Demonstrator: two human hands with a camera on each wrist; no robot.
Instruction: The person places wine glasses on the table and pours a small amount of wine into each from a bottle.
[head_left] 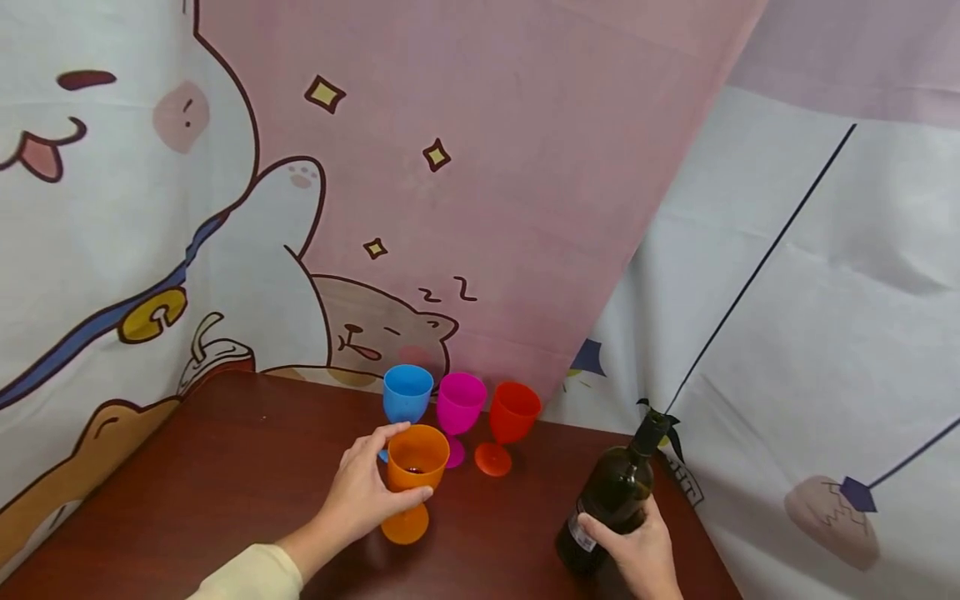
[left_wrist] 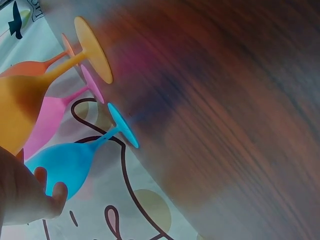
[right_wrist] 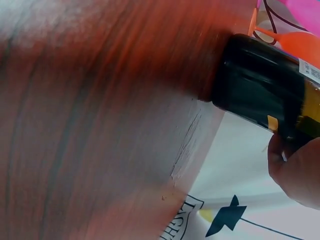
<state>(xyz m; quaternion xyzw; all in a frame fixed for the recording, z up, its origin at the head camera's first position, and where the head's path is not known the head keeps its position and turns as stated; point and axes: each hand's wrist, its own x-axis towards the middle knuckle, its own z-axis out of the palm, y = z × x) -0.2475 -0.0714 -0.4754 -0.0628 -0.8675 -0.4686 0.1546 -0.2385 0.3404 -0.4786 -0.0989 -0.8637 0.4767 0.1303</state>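
Note:
My left hand (head_left: 363,487) grips an orange plastic goblet (head_left: 417,454) by its bowl, thumb on the near side and fingers at the far rim. A little dark content shows at the bottom of the bowl. In the left wrist view, the goblet's round foot (left_wrist: 94,50) is uncovered. My right hand (head_left: 647,546) holds a dark green wine bottle (head_left: 609,492) around its lower body, neck leaning up and right. Its label is partly covered by the thumb. Behind the orange goblet stand a blue goblet (head_left: 407,396), a magenta goblet (head_left: 461,404) and a red goblet (head_left: 515,412).
The dark brown wooden table (head_left: 285,450) extends to the left of the goblets. A cartoon-printed cloth (head_left: 480,217) hangs along its back and sides. Dark leaf-like shapes (head_left: 675,437) show by the bottle's neck.

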